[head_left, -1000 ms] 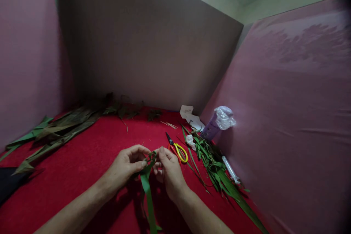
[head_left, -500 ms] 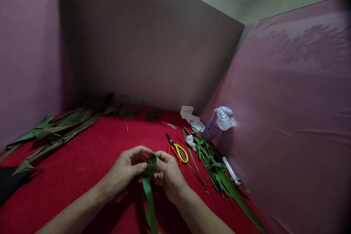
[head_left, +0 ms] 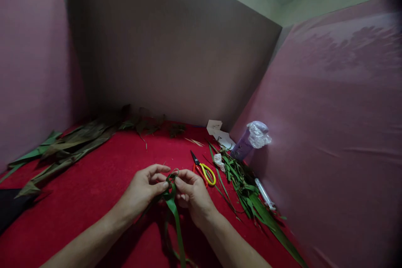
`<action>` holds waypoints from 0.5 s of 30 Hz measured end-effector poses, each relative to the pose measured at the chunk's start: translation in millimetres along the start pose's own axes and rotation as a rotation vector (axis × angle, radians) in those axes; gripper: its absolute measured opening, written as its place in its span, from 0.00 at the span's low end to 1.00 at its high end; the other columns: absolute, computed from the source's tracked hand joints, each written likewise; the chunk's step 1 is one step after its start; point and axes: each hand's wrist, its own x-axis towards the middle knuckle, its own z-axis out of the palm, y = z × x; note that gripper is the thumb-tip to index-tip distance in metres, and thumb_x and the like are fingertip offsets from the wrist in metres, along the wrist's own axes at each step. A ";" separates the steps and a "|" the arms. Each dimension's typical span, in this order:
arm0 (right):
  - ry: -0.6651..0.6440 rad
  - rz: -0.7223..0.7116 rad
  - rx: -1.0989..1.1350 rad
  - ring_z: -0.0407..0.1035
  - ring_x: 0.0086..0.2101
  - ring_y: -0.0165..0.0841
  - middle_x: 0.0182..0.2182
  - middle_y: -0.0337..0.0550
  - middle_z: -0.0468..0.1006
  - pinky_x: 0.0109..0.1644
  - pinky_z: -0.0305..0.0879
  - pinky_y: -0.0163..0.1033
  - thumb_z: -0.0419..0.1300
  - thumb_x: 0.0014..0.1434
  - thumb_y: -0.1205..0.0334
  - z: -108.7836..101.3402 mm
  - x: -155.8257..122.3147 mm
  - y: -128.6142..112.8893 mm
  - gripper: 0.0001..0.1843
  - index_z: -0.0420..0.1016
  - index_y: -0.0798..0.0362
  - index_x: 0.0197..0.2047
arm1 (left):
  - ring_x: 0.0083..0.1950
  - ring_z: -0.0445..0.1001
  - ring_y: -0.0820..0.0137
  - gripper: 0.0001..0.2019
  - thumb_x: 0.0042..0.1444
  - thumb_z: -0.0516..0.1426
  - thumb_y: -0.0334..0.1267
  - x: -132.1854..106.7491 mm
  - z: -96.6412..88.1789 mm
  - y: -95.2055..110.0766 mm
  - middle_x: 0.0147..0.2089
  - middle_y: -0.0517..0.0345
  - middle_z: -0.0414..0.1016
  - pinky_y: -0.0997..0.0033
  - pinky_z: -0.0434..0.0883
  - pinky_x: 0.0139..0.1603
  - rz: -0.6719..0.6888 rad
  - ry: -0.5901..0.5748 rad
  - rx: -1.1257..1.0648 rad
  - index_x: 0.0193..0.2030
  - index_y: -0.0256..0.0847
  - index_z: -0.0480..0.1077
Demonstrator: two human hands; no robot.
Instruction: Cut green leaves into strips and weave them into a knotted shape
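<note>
Between my two hands is a green leaf strip (head_left: 176, 211), looped into a small knot-like shape at its top, its long tail hanging down toward me. My left hand (head_left: 146, 186) pinches the looped part from the left with thumb and fingers. From the right, my right hand (head_left: 193, 192) grips the same loop between thumb and forefinger. A thinner strand dangles beside the tail. Just beyond my right hand lie scissors (head_left: 203, 171) with one red and one yellow handle, blades pointing away.
Long dry leaves (head_left: 78, 140) lie along the left and back. Cut green strips (head_left: 241, 184) are heaped at the right, beside a syringe-like clear tube (head_left: 265, 194), a purple container (head_left: 245, 142) with plastic wrap, white papers (head_left: 221, 136) and thin sticks (head_left: 194, 142). Everything rests on red cloth (head_left: 78, 213).
The looped top of the leaf strip has turned and now shows a thin open ring. Its tail has swung slightly right. My hands have shifted only a little.
</note>
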 end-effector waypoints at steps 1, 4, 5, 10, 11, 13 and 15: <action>0.005 -0.009 -0.026 0.57 0.15 0.19 0.19 0.33 0.68 0.12 0.45 0.23 0.69 0.41 0.58 0.3 0.3 1.0 0.18 0.70 0.57 0.32 | 0.26 0.73 0.71 0.18 0.41 0.63 0.35 0.2 0.0 -0.5 0.25 0.62 0.74 0.72 0.69 0.27 -0.010 0.025 -0.007 0.40 0.36 0.66; 0.022 -0.068 -0.082 0.55 0.14 0.19 0.18 0.32 0.67 0.13 0.45 0.24 0.68 0.42 0.57 2.4 0.2 2.5 0.16 0.70 0.57 0.31 | 0.25 0.72 0.72 0.18 0.40 0.63 0.35 0.6 1.5 0.5 0.25 0.61 0.74 0.73 0.69 0.25 -0.018 0.093 -0.018 0.39 0.35 0.66; 0.032 -0.088 -0.092 0.54 0.14 0.19 0.17 0.31 0.66 0.13 0.44 0.24 0.68 0.42 0.56 3.3 -0.1 2.3 0.16 0.70 0.57 0.30 | 0.25 0.72 0.72 0.18 0.39 0.63 0.35 0.6 2.2 1.4 0.25 0.61 0.74 0.73 0.69 0.25 -0.011 0.105 -0.016 0.38 0.35 0.66; 0.080 -0.135 -0.120 0.54 0.14 0.19 0.18 0.32 0.67 0.14 0.45 0.25 0.68 0.41 0.57 6.5 -1.0 0.2 0.15 0.70 0.56 0.29 | 0.17 0.69 0.75 0.17 0.40 0.62 0.37 0.2 4.4 3.6 0.19 0.65 0.70 0.76 0.66 0.18 -0.052 0.097 0.056 0.38 0.34 0.65; 0.080 -0.138 -0.125 0.55 0.15 0.20 0.18 0.32 0.67 0.14 0.46 0.25 0.69 0.41 0.57 6.5 -0.8 0.6 0.15 0.70 0.56 0.29 | 0.16 0.68 0.75 0.17 0.41 0.62 0.38 0.1 4.5 3.4 0.18 0.66 0.69 0.76 0.65 0.17 -0.059 0.101 0.069 0.38 0.34 0.65; 0.072 -0.137 -0.141 0.55 0.16 0.20 0.19 0.32 0.67 0.15 0.47 0.25 0.68 0.42 0.57 6.1 -0.2 2.5 0.15 0.70 0.56 0.29 | 0.15 0.67 0.76 0.17 0.41 0.62 0.38 0.0 4.9 2.9 0.18 0.67 0.68 0.77 0.65 0.16 -0.042 0.116 0.069 0.37 0.34 0.65; 0.076 -0.133 -0.163 0.55 0.16 0.20 0.19 0.32 0.67 0.16 0.48 0.26 0.67 0.44 0.55 5.4 0.5 4.9 0.15 0.70 0.56 0.29 | 0.16 0.67 0.76 0.17 0.40 0.62 0.38 0.0 5.4 3.4 0.18 0.66 0.69 0.77 0.65 0.16 -0.016 0.129 0.045 0.37 0.34 0.65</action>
